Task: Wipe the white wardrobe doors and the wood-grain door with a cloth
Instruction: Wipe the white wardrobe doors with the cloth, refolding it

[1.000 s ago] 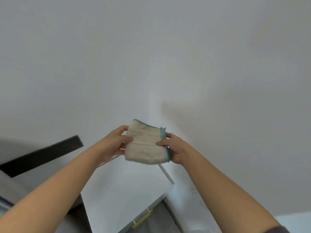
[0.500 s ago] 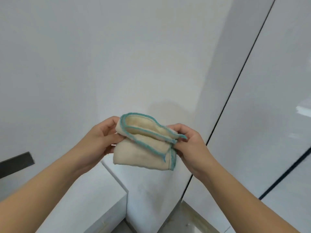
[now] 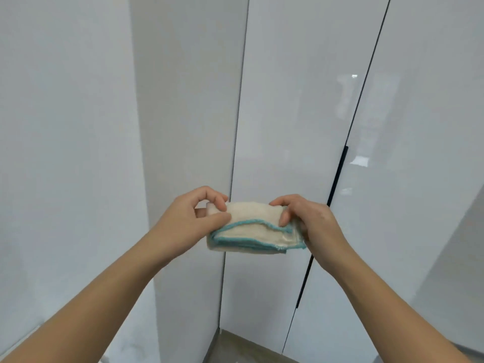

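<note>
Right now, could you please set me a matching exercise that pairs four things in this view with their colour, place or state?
Things:
1. cloth
2. left hand
3. right hand
4. handle

Descriptions:
A. black and upright, on the edge of a white wardrobe door
B. grips the cloth's right end
C. cream with teal edging, folded
D. pinches the cloth's left end

Pairs: 1-C, 2-D, 3-B, 4-A
</note>
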`<control>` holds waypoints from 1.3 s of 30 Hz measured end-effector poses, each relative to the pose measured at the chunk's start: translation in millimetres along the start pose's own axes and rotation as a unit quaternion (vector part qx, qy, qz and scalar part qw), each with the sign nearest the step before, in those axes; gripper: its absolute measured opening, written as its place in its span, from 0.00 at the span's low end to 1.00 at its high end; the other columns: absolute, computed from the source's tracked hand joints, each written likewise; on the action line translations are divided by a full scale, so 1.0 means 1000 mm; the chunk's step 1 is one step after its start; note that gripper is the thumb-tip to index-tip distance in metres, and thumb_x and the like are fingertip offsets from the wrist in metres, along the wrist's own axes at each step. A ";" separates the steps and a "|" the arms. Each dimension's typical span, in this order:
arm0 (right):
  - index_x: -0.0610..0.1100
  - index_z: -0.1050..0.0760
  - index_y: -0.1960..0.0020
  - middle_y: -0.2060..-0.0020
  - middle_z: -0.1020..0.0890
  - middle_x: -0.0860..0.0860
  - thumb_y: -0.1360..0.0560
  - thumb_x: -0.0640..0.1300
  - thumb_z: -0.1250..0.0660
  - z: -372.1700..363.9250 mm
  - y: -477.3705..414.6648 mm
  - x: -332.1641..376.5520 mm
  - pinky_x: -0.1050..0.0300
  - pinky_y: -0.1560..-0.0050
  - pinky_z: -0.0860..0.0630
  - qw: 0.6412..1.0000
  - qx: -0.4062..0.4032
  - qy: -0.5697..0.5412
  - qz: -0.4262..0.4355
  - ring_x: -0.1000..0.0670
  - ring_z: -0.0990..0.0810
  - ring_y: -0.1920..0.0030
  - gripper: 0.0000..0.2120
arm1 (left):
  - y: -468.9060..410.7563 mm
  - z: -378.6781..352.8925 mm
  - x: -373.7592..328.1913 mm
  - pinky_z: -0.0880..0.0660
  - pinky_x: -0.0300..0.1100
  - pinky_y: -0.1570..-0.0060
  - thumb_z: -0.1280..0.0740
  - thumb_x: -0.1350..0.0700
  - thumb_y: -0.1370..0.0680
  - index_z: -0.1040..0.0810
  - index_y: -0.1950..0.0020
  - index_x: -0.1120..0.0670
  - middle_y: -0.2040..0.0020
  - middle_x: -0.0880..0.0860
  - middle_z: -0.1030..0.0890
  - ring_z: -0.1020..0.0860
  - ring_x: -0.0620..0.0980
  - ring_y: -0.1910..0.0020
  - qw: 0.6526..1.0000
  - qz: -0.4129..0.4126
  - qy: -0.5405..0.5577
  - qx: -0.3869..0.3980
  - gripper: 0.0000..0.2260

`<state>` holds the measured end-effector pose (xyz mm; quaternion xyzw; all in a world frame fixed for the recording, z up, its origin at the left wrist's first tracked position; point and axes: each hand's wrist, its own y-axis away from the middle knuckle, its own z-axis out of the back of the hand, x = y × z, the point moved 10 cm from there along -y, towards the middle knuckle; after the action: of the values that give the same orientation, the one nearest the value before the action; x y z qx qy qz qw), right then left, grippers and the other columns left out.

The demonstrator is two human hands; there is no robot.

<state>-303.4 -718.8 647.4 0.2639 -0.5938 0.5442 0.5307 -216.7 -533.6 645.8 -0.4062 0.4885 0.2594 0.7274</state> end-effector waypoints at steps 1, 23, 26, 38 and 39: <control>0.43 0.25 0.68 0.53 0.18 0.51 0.26 0.45 0.33 0.013 -0.002 -0.003 0.60 0.59 0.28 0.999 -0.031 0.032 0.006 0.53 0.22 0.56 0.12 | -0.009 -0.012 0.003 0.24 0.41 0.56 0.28 0.58 0.28 0.24 0.60 0.48 0.47 0.45 0.18 0.17 0.49 0.57 1.000 0.000 -0.012 0.005 0.07; 0.43 0.21 0.51 0.56 0.21 0.48 0.28 0.50 0.34 0.162 -0.154 -0.083 0.59 0.61 0.26 0.988 -0.035 -0.117 -0.099 0.50 0.23 0.60 0.12 | -0.249 -0.165 -0.050 0.26 0.44 0.57 0.34 0.67 0.27 0.24 0.49 0.50 0.50 0.42 0.26 0.26 0.44 0.54 0.857 -0.412 -0.303 0.064 0.13; 0.41 0.25 0.38 0.45 0.21 0.41 0.25 0.58 0.37 0.167 -0.174 -0.097 0.49 0.53 0.24 0.953 -0.005 -0.260 -0.154 0.42 0.20 0.53 0.24 | -0.259 -0.180 -0.068 0.25 0.44 0.54 0.33 0.68 0.27 0.24 0.49 0.52 0.48 0.44 0.23 0.23 0.47 0.50 0.830 -0.475 -0.288 0.051 0.12; 0.40 0.19 0.45 0.54 0.16 0.43 0.26 0.52 0.38 0.190 -0.246 -0.088 0.54 0.58 0.20 0.929 0.042 -0.341 -0.137 0.47 0.16 0.58 0.19 | -0.310 -0.192 -0.083 0.30 0.38 0.57 0.28 0.68 0.29 0.22 0.51 0.53 0.50 0.46 0.28 0.28 0.48 0.53 0.796 -0.497 -0.337 -0.069 0.13; 0.39 0.20 0.44 0.53 0.16 0.43 0.27 0.51 0.37 0.190 -0.250 -0.087 0.55 0.59 0.20 0.929 0.042 -0.341 -0.136 0.47 0.16 0.57 0.19 | -0.314 -0.191 -0.082 0.29 0.38 0.57 0.29 0.68 0.29 0.22 0.50 0.53 0.50 0.46 0.28 0.27 0.48 0.52 0.798 -0.495 -0.337 -0.064 0.13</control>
<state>-119.7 -984.5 688.9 0.5339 -0.6740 0.3683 0.3536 -100.3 -861.3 790.7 -0.5249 -0.0731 0.0150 0.8479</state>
